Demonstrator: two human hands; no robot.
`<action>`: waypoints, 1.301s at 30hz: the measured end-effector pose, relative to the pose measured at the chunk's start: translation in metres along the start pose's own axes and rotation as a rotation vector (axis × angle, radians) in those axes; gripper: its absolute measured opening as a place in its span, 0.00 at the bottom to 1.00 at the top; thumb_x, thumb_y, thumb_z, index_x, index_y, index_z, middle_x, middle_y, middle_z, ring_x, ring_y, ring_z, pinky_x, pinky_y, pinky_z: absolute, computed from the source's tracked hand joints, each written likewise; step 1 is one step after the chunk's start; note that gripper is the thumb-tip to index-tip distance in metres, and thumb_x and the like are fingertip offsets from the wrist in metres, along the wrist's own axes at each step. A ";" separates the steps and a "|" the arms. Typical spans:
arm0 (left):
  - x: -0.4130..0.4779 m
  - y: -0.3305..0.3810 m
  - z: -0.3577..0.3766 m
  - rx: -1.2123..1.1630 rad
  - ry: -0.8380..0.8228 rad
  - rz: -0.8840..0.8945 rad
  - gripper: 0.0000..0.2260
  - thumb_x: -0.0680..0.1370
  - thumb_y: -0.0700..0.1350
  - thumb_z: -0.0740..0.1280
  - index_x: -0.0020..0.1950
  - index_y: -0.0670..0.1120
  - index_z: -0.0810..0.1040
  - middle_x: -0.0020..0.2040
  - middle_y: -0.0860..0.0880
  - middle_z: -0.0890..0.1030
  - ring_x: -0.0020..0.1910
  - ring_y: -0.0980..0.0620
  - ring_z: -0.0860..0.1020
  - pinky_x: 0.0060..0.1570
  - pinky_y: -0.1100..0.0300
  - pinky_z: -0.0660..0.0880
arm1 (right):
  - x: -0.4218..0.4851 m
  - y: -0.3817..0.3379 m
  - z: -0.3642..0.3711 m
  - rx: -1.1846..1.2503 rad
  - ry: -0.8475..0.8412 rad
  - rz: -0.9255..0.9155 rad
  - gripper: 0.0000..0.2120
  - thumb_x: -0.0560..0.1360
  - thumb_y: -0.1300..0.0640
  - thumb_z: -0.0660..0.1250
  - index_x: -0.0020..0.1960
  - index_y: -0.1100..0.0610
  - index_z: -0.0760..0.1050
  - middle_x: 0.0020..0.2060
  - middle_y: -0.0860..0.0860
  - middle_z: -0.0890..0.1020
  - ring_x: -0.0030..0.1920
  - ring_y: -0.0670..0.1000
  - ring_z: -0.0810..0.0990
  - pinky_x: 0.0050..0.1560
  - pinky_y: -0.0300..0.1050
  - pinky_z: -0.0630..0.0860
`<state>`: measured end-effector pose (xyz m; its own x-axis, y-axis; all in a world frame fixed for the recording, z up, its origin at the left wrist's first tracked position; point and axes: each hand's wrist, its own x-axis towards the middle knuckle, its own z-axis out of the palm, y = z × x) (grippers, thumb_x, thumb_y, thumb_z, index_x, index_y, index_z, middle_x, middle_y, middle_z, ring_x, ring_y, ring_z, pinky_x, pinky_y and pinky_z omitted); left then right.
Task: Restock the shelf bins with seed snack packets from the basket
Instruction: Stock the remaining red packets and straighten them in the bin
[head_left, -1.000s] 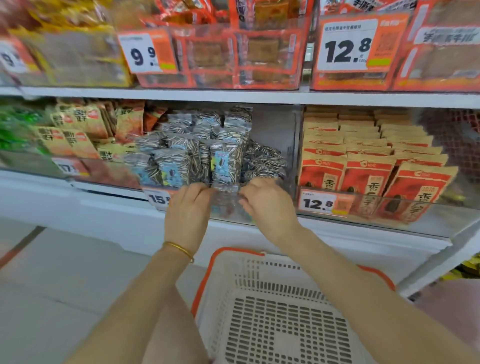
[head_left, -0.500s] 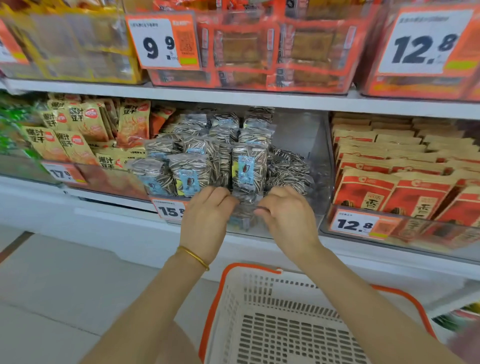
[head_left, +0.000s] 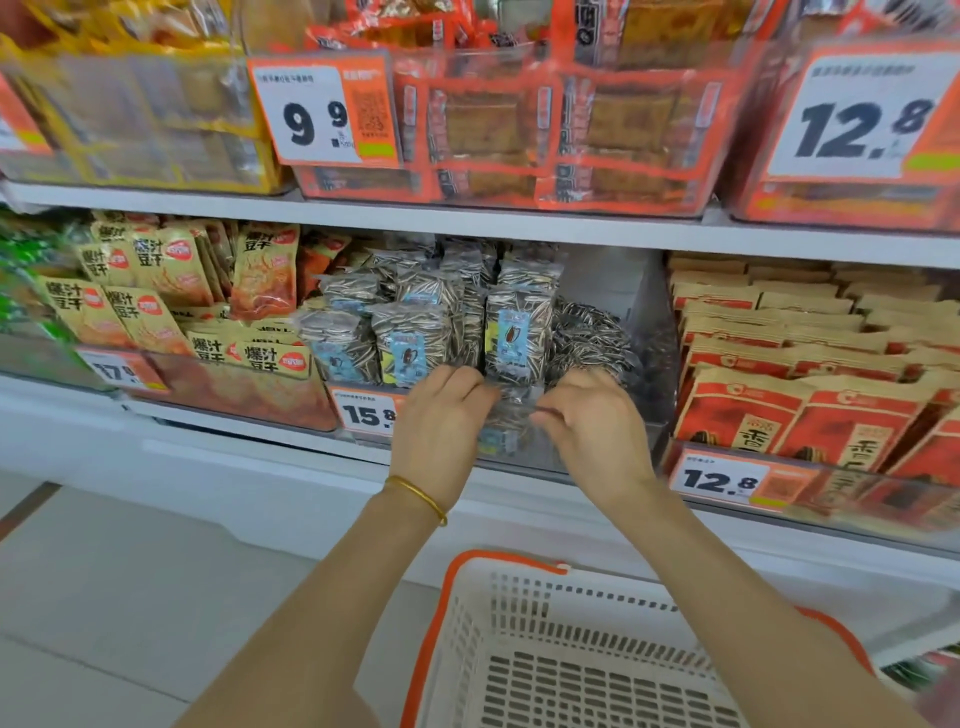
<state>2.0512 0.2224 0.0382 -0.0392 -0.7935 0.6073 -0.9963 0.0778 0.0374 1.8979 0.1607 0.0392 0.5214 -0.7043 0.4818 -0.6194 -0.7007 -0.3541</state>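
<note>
So both hands are up at the front of the clear bin (head_left: 658, 364). The seed packet (head_left: 511, 415) I'm handling sits right between them, low down just behind the bin's see-through front wall. My left hand (head_left: 441, 423) has its fingers curled onto the packet's upper left corner. My right hand (head_left: 592, 423) is curled in too, fingertips (head_left: 545, 413) pinching the right edge. So that's both hands gripping the same packet, one on each side, knuckles toward me. The packet looks upright, but it's kinda blurry through the plastic so I can't read anything on it.

Right behind it is the row of standing packets (head_left: 517, 332), striped sunflower-seed print with a little blue label, the nearest one just above mine. To the right of those, a floppy heap (head_left: 587, 332) of the same stuff lies toward the bin's side wall. The 15.8 price tag (head_left: 363, 413) is on the front, partly behind my left hand. Gold bracelet (head_left: 418, 493) on my left wrist.

The white basket (head_left: 511, 557) with the orange rim sits below my forearms, well apart from the packet. The next bin over on the right holds red packets (head_left: 743, 410), and the one on the left holds tan packets (head_left: 150, 317).
</note>
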 end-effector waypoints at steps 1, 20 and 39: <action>-0.001 0.000 0.001 0.004 0.002 0.001 0.16 0.67 0.36 0.55 0.44 0.41 0.82 0.41 0.44 0.80 0.40 0.43 0.76 0.35 0.55 0.74 | 0.000 0.001 0.001 -0.001 0.001 0.002 0.02 0.70 0.61 0.73 0.40 0.59 0.82 0.35 0.53 0.78 0.41 0.58 0.75 0.41 0.47 0.72; 0.005 -0.019 -0.027 0.060 0.269 0.032 0.12 0.73 0.35 0.66 0.56 0.40 0.80 0.53 0.42 0.80 0.53 0.43 0.76 0.51 0.50 0.73 | 0.016 -0.024 -0.005 0.043 0.024 0.105 0.21 0.73 0.57 0.70 0.64 0.61 0.73 0.57 0.57 0.76 0.60 0.59 0.73 0.61 0.50 0.70; 0.058 -0.050 -0.031 0.150 -0.137 -0.130 0.27 0.75 0.56 0.51 0.64 0.40 0.75 0.61 0.41 0.78 0.62 0.43 0.75 0.68 0.49 0.64 | 0.078 -0.033 0.030 0.902 0.073 0.772 0.28 0.71 0.66 0.68 0.68 0.56 0.64 0.57 0.50 0.76 0.59 0.53 0.75 0.61 0.47 0.71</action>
<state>2.1015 0.1917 0.0963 0.0899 -0.8662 0.4915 -0.9935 -0.1125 -0.0166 1.9762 0.1253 0.0645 0.1388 -0.9877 -0.0725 -0.1032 0.0584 -0.9929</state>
